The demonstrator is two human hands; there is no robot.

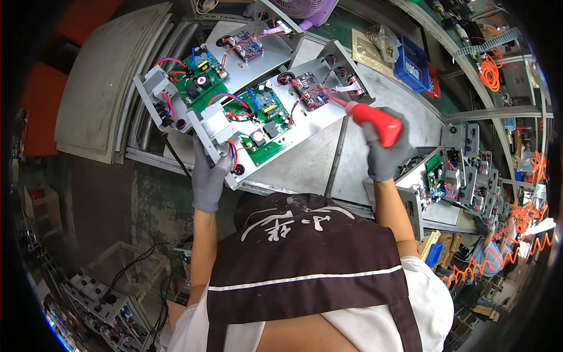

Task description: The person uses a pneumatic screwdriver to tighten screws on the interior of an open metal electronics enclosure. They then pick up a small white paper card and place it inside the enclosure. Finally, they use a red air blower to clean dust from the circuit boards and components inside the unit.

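Gloved in grey, my right hand [388, 141] is wrapped round a red squeeze bottle [375, 120] with a pointed nozzle. The nozzle's tip is at a small purple circuit board [312, 91] on the nearer metal chassis [319, 120]; whether it touches cannot be made out. My left hand [210, 176], also in a grey glove, grips the left end panel of that chassis, its fingers partly hidden behind the panel. A large green circuit board [272, 144] with red and blue wires sits on the same chassis. Behind it lies a second, similar chassis [252, 73].
A purple fan [299, 9] stands at the back. To the right are a blue bin [412, 66] of small parts and a clear plastic bag [384, 42]. More assembled chassis [431, 176] line the right. Large flat boards [111, 76] lean at the left. Orange coiled hoses [489, 73] hang at the right.
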